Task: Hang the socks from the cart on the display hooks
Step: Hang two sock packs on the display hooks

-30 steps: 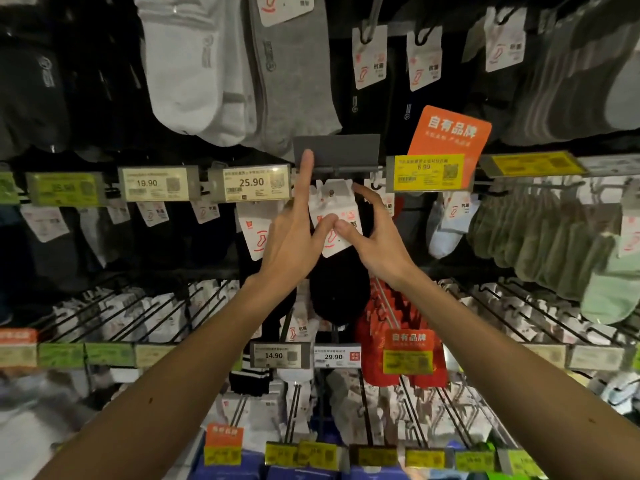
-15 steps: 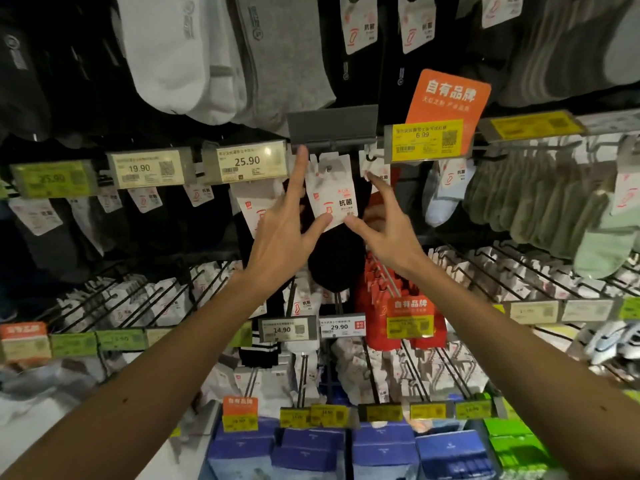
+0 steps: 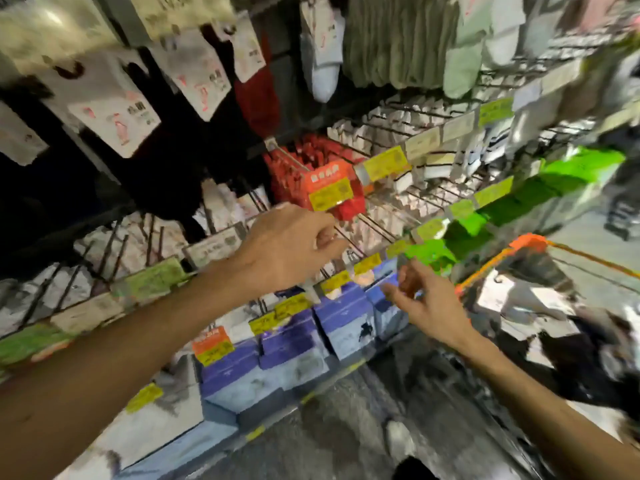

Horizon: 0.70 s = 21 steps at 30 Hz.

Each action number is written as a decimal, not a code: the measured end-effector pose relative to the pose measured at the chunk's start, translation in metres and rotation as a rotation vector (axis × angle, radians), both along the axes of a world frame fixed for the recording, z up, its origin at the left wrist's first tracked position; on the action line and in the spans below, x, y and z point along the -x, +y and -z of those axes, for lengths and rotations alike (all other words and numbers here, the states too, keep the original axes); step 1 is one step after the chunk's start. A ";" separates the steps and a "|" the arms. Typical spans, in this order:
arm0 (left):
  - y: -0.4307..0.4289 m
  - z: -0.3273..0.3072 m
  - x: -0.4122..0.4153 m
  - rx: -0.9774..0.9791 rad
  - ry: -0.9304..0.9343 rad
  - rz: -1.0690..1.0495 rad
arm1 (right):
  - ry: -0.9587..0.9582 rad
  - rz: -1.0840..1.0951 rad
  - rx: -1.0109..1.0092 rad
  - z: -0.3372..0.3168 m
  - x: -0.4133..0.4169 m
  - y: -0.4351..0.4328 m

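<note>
- Both hands have come down from the carded black sock they were fixing high on the rack half a second ago, and the view has swung down and to the right (everything is tilted and smeared by the motion).
- The left hand hangs in front of the middle rows with its back to the camera, fingers loosely curled and grasping nothing that shows.
- The right hand is lower and to the right, fingers relaxed and slightly spread, released and empty, between the rack and the cart.
- The black socks with their white cards hang at upper left, well apart from both hands.
- The cart, with its orange rim, stands at the right edge; more carded socks lie piled inside it.
- Red packs hang on a display hook just above the left hand, with a yellow price label at the front.
- Purple boxes line the bottom shelf below the hands; green packs run along to the right.
- The dark floor shows at the bottom.
</note>
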<state>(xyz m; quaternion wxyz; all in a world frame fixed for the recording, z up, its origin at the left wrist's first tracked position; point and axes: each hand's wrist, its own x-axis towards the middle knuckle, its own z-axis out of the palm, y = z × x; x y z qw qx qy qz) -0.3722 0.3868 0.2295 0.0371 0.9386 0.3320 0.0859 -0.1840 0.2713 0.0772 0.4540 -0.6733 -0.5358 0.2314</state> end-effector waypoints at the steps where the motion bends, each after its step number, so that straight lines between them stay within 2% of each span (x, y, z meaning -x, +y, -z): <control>1: -0.006 0.020 -0.014 0.049 0.041 0.043 | -0.004 0.039 0.047 0.017 -0.006 -0.023; 6: -0.046 0.120 -0.105 0.325 0.111 0.234 | -0.028 0.272 0.328 0.079 -0.051 -0.120; 9: -0.071 0.174 -0.168 0.472 0.142 0.211 | 0.038 0.394 0.483 0.103 -0.092 -0.154; 14: -0.095 0.259 -0.264 0.677 0.194 0.145 | 0.122 0.592 0.610 0.139 -0.169 -0.192; 17: -0.096 0.300 -0.315 0.722 0.177 0.061 | 0.155 0.648 0.693 0.167 -0.217 -0.200; 21: -0.083 0.342 -0.366 0.841 0.136 -0.243 | 0.292 0.670 0.753 0.206 -0.277 -0.182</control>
